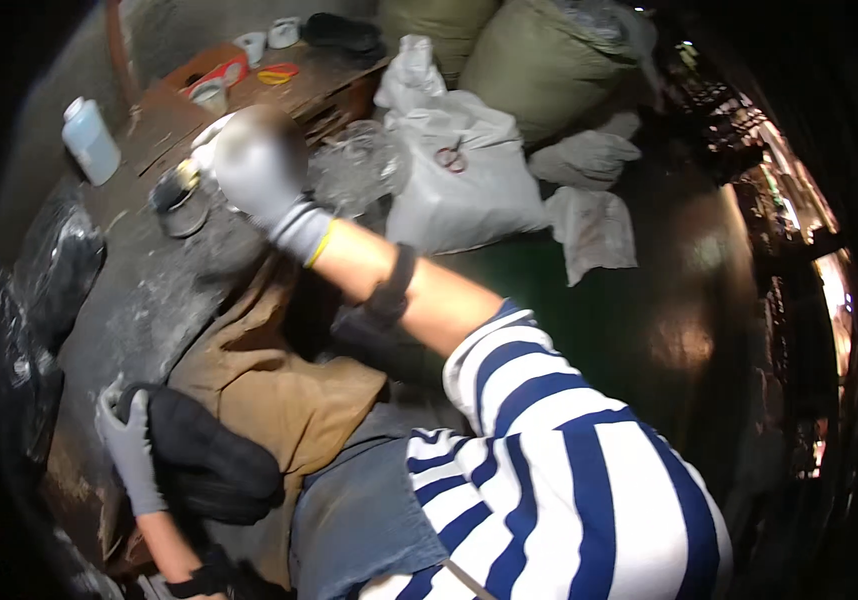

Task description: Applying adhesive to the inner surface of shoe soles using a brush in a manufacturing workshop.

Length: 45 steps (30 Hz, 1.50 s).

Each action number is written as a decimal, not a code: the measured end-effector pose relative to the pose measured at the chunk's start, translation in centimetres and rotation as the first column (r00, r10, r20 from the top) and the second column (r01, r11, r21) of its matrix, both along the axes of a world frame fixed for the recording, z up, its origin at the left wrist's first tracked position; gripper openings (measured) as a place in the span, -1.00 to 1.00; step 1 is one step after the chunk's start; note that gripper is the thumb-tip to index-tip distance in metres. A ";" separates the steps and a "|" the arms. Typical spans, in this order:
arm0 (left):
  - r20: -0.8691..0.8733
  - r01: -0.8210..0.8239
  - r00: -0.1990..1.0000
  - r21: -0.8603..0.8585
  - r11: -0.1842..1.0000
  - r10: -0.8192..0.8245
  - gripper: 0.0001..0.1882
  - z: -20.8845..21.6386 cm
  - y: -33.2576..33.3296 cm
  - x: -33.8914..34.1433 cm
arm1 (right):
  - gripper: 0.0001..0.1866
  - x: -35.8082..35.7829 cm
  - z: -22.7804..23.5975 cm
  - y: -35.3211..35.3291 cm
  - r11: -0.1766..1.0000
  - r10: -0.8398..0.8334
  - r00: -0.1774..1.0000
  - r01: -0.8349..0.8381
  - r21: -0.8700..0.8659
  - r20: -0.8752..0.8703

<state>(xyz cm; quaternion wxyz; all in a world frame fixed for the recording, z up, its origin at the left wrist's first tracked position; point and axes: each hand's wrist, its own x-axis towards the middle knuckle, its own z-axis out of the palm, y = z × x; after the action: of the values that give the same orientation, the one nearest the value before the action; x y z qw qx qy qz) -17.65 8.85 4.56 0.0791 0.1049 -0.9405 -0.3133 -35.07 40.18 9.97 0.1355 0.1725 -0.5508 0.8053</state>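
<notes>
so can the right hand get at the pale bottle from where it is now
Probably yes: the right hand is extended toward that side, and nothing tall seems to block the pale bottle, though whether the hand already holds something is too blurred to tell.

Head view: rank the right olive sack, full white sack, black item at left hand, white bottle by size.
1. Olive sack and full white sack: too alike to rank.
2. Black item at the left hand, though seemingly nearer the camera.
3. White bottle.
</notes>
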 end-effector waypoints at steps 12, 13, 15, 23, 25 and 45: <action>-0.028 0.154 0.979 0.743 0.651 -0.201 -0.51 7.9 -6.8 3.7 | -0.76 -9.4 -3.9 -2.5 0.343 -0.022 0.828 0.532 0.774 -0.560; -0.006 0.148 0.984 0.577 0.803 -0.178 -0.50 6.7 -7.7 3.1 | -0.76 -9.8 -4.4 -3.2 0.385 0.017 0.807 0.539 0.749 -0.590; -0.113 0.279 0.952 -0.063 0.958 -0.284 -0.48 3.1 -8.2 2.1 | -0.72 -10.9 -5.5 -4.1 0.025 0.096 0.757 0.648 0.761 -0.647; -0.343 -0.329 0.913 -0.295 0.897 0.222 -0.06 -4.1 -6.6 14.4 | -0.74 -15.5 -10.7 -1.2 0.279 0.046 0.846 0.500 0.820 -0.531; -0.027 -0.261 0.964 -0.320 0.911 0.266 -0.01 -4.8 -6.3 18.0 | -0.75 -17.5 -11.5 0.4 0.092 0.102 0.750 0.647 0.757 -0.654; -0.345 0.358 0.927 0.692 -0.627 0.148 -0.23 0.4 0.7 7.6 | -0.61 -0.7 -2.4 -6.6 0.762 0.048 0.883 0.270 0.588 -0.468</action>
<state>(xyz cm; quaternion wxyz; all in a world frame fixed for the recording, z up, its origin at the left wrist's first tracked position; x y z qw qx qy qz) -10.01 9.51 4.98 0.0316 -0.0519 -0.1062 -0.9925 -35.81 33.60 7.53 0.2428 0.3579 -0.7527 0.4963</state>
